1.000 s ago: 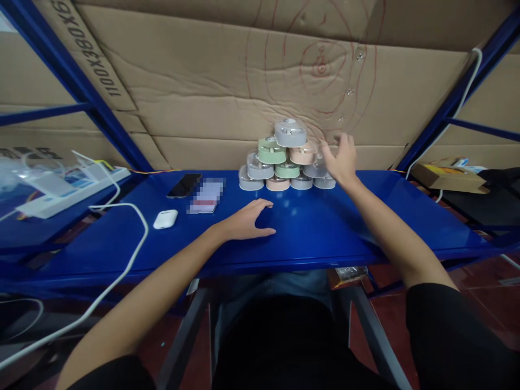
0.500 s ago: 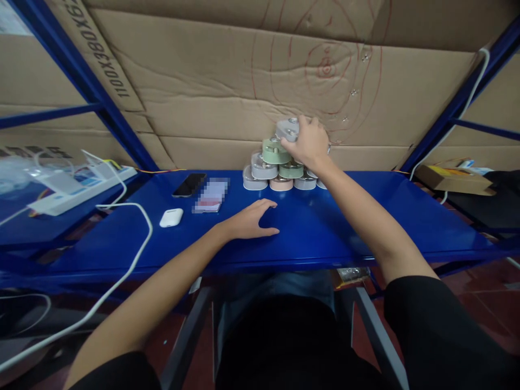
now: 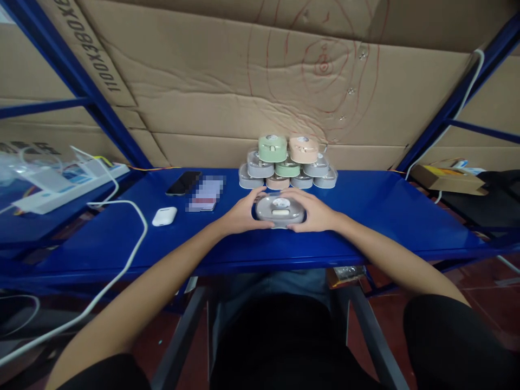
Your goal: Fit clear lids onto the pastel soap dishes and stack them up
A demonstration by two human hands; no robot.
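Observation:
A small grey plastic box with a clear lid, a round label and a pale front latch point(image 3: 280, 212) is at the middle of the blue tabletop. My right hand point(image 3: 314, 212) grips its right side, thumb in front and fingers behind. Round its left side curves my left hand point(image 3: 245, 214), thumb tip against the front edge. Behind, similar boxes stand in three tiers: a green box point(image 3: 272, 149) and a peach box point(image 3: 303, 150) on top, with grey ones point(image 3: 260, 165) and another green box point(image 3: 287, 168) lower down.
Left of my hands lie a black phone point(image 3: 183, 183), a second phone with a lit, blurred screen point(image 3: 206, 195) and a white earbud case point(image 3: 164, 216). A white cable point(image 3: 140, 244) crosses the left side near a power strip point(image 3: 73, 189). A cardboard wall point(image 3: 195, 108) rises behind the table point(image 3: 377, 211).
My right hand reached the top grey box, lifted it off the stack and brought it down between both hands. The left hand stayed nearly still and is now round the box.

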